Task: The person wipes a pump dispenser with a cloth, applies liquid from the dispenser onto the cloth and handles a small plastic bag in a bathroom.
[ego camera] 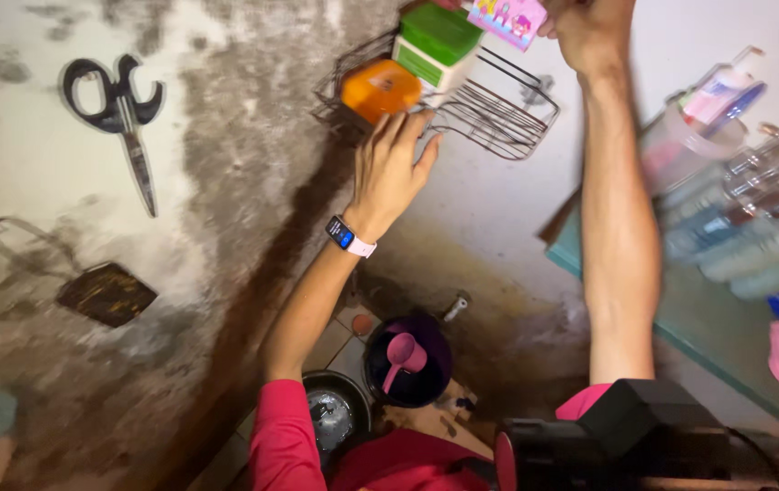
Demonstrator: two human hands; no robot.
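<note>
1. your left hand [391, 168] is raised near centre frame, fingers spread and loose, nothing pinched. fingertips sit just below the orange container [380, 89]; can't tell if they touch it.
2. smartwatch [346, 235] with a pale pink strap sits on that wrist, at 7 o'clock from the hand.
3. your right hand [589, 27] is at the top edge, about 1 o'clock from the left hand. it is closed in a pinch on a small pink packet [509, 18] with cartoon figures. the packet is half cut off by the frame.
4. wire wall rack [498, 114] hangs between the two hands. the orange container is at its left end, and a green-lidded white box [435, 45] is at 1 o'clock from the container, touching or just beside it.
5. the packet hovers at 2 o'clock from the green lid, just beside it.
6. black-handled scissors [121, 109] hang on the stained wall, far out at 9 o'clock from the rack.
7. dark bucket [407, 364] with a pink scoop [401, 355] inside is on the floor at 6 o'clock from the left hand.
8. blurred clear bottles [735, 209] stand on a shelf at 3 o'clock.
</note>
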